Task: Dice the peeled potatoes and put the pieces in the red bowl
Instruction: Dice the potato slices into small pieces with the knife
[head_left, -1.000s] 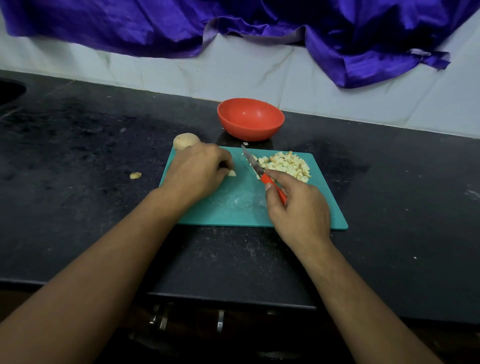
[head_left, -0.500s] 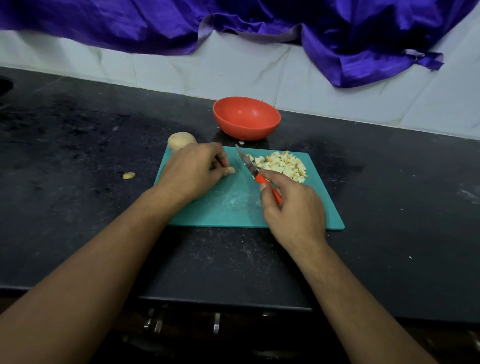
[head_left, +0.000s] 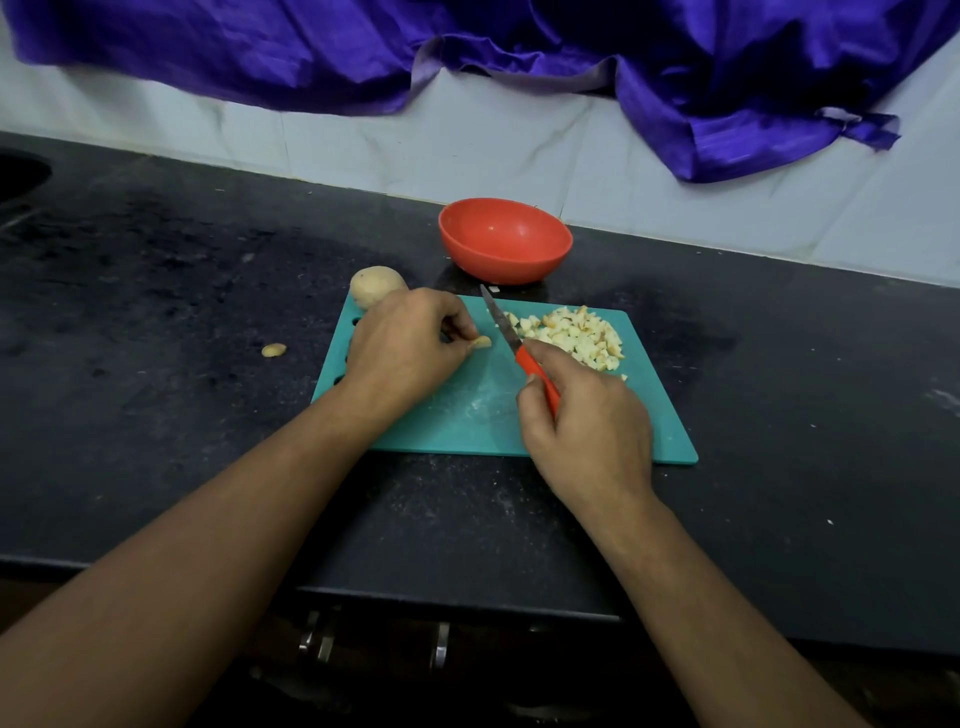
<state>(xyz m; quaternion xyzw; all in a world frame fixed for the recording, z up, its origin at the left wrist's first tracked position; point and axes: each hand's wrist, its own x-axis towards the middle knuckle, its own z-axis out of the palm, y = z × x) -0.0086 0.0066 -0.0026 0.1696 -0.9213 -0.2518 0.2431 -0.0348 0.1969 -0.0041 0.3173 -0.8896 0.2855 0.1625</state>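
The left hand (head_left: 405, 348) lay knuckles-up on the board, fingers curled, fingertips pinching a small pale remnant of potato (head_left: 480, 342) against the surface. The right hand (head_left: 587, 421) was wrapped round the orange-red handle of a small kitchen knife (head_left: 511, 340). Its thin steel blade angled away from the person, between the remnant and a heap of diced potato pieces (head_left: 571, 335) and just beside both.

Both hands worked over a teal rectangular plastic cutting board (head_left: 467, 421), with the heap on its far right part. A whole peeled round potato (head_left: 376, 286) rested at the board's far left corner, partly behind the left hand and uncut.

Just beyond the board stood the red round bowl (head_left: 504, 262); what showed of its inside held no pieces. One stray potato scrap (head_left: 274, 350) lay on the speckled black stone counter (head_left: 156, 312), left of the board. A white tiled wall (head_left: 467, 140) ran behind, under draped purple cloth (head_left: 519, 47).

The task appeared about half done. A good heap was diced and only a last sliver was under the knife. One whole potato was left to cut, and moving the pieces into the bowl had not yet begun.
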